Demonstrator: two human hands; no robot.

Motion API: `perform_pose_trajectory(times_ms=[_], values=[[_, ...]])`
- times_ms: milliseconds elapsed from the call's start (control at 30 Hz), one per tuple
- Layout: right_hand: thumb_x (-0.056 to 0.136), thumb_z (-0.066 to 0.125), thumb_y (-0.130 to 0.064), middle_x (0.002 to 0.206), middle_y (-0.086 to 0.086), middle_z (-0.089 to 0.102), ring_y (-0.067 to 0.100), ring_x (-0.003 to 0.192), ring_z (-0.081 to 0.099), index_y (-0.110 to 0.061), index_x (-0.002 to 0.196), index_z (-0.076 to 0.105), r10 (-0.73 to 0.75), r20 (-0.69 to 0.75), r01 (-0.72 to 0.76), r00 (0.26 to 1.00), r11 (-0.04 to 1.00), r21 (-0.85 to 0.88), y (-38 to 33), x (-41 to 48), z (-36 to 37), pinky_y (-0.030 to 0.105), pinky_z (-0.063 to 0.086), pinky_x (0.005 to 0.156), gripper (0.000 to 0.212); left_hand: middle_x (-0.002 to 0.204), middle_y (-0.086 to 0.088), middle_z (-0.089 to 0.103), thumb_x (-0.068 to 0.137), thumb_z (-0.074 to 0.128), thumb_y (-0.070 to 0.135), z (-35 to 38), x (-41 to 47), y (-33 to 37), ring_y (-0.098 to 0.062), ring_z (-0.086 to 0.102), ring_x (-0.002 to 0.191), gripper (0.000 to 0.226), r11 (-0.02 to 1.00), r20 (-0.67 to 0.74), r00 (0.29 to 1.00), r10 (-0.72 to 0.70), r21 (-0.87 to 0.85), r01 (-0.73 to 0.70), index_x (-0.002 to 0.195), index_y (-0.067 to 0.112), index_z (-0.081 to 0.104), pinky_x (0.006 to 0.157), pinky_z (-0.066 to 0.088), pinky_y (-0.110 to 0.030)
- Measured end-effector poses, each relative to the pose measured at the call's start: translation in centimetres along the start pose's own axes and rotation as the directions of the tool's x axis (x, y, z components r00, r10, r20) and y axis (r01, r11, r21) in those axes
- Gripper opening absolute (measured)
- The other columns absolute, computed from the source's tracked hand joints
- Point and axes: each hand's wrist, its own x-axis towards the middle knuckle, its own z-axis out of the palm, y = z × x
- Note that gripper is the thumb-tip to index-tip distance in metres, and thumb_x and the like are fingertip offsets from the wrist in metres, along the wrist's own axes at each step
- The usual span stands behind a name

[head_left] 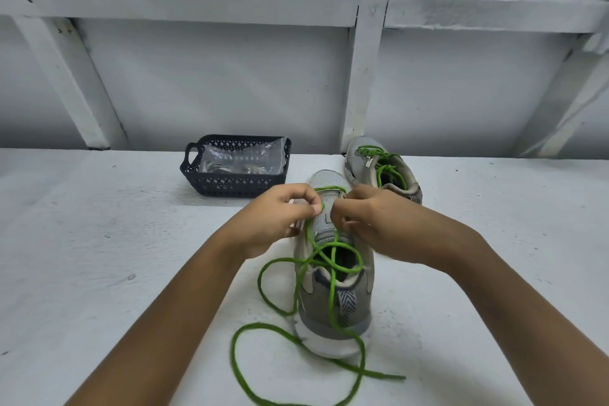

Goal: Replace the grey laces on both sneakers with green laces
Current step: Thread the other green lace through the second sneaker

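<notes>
Nearest me, the loose ends of the green lace (pixel 332 293) sprawled in crossed loops over the table (pixel 99 241) and the near sneaker (pixel 313 310). Above its eyelets my left hand (pixel 280 217) pinched the lace, and my right hand (pixel 369 224) seemed to pinch it opposite. A hard tug could knot those loops or leave uneven ends. Beyond stood the far sneaker (pixel 382 171), green-laced, and the basket (pixel 230 181).

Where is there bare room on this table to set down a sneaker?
Bare table lies left of the left hand and forearm, in front of the basket, and right of the right hand, nearer than the far sneaker. The middle is crowded: both hands work at the near sneaker, and the green lace sprawls in loops before it.
</notes>
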Motion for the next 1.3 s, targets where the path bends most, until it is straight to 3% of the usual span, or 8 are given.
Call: perform_pose_trajectory(times_ms=[233,433,633,800,967,1067,1167,1300], values=[[0.096,0.049,-0.019,0.105,0.002,0.048,0.022,0.088,0.051,-0.029,0.099,0.054,0.006,0.000,-0.006,1.000,0.999,0.051,0.0,-0.1,-0.1,0.034,0.045,0.076,0.012,0.095,-0.006,0.051,0.091,0.050,-0.002,-0.2,0.0,-0.1,-0.022,0.046,0.091,0.036,0.997,-0.010,1.000,-0.015,-0.073,0.014,0.062,0.017,0.059,0.079,0.039,-0.039],[0.092,0.054,-0.014,0.087,-0.015,0.048,-0.002,0.076,0.049,-0.026,0.093,0.059,0.003,-0.148,0.022,0.989,0.985,0.168,0.7,0.2,0.5,0.015,0.036,0.067,0.013,0.068,0.004,0.057,0.095,0.049,0.010,-0.1,0.6,0.4,-0.011,0.054,0.068,0.017,0.999,-0.305,0.952,0.033,0.041,-0.021,0.080,0.015,0.052,0.063,0.044,-0.025],[0.094,0.053,-0.021,0.076,-0.023,0.059,-0.013,0.069,0.054,-0.027,0.097,0.070,0.077,-0.177,-0.016,0.981,0.946,0.324,0.6,1.1,-1.3,0.006,0.039,0.064,0.018,0.061,-0.001,0.062,0.091,0.050,0.005,-1.4,-0.2,3.2,-0.012,0.058,0.049,0.008,0.891,-0.128,0.991,0.033,-0.445,-0.087,0.091,0.013,0.050,0.048,0.051,-0.024],[0.099,0.043,-0.012,0.068,-0.008,0.064,-0.001,0.057,0.057,-0.023,0.080,0.065,0.330,-0.210,-0.045,0.920,0.623,0.781,-0.4,3.3,-3.8,0.013,0.044,0.056,0.031,0.091,-0.016,0.072,0.078,0.051,0.013,-2.4,0.1,6.6,-0.022,0.072,0.078,0.018,0.830,0.057,0.994,0.098,-0.555,-0.050,0.093,0.006,0.058,0.065,0.058,-0.028],[0.096,0.035,-0.001,0.087,0.008,0.072,0.016,0.081,0.068,-0.006,0.093,0.064,0.172,0.087,-0.125,0.981,0.226,0.966,-1.6,4.1,-3.8,0.028,0.053,0.075,0.029,0.106,-0.029,0.064,0.089,0.040,0.010,-1.9,1.6,8.3,-0.031,0.068,0.095,0.031,0.697,0.077,0.994,0.079,-0.717,0.000,0.108,-0.009,0.055,0.078,0.058,-0.035],[0.097,0.040,-0.007,0.104,0.007,0.070,0.018,0.099,0.065,-0.009,0.109,0.061,0.011,0.140,-0.138,0.990,0.228,0.964,-1.9,3.9,-2.8,0.030,0.050,0.085,0.024,0.116,-0.033,0.055,0.095,0.033,0.011,-1.7,2.6,8.6,-0.035,0.060,0.104,0.034,0.625,0.012,0.997,0.074,-0.780,-0.037,0.111,-0.014,0.050,0.073,0.057,-0.038],[0.095,0.050,-0.016,0.096,0.003,0.072,0.012,0.088,0.067,-0.012,0.100,0.067,-0.013,0.113,-0.104,0.994,0.293,0.951,-2.3,3.9,-2.4,0.024,0.053,0.074,0.018,0.121,-0.032,0.052,0.096,0.033,0.013,-2.0,3.5,8.4,-0.035,0.053,0.117,0.035,0.600,-0.019,0.998,0.065,-0.798,-0.054,0.114,-0.012,0.050,0.072,0.055,-0.039],[0.097,0.046,-0.015,0.069,0.004,0.069,0.008,0.057,0.065,-0.006,0.085,0.065,0.160,0.013,-0.029,0.987,0.095,0.995,-2.0,3.9,-4.1,0.018,0.052,0.048,0.024,0.100,-0.015,0.066,0.095,0.037,0.019,-1.8,3.9,6.5,-0.023,0.068,0.070,0.025,0.740,0.013,1.000,0.024,-0.672,-0.009,0.109,0.010,0.055,0.055,0.056,-0.030]])
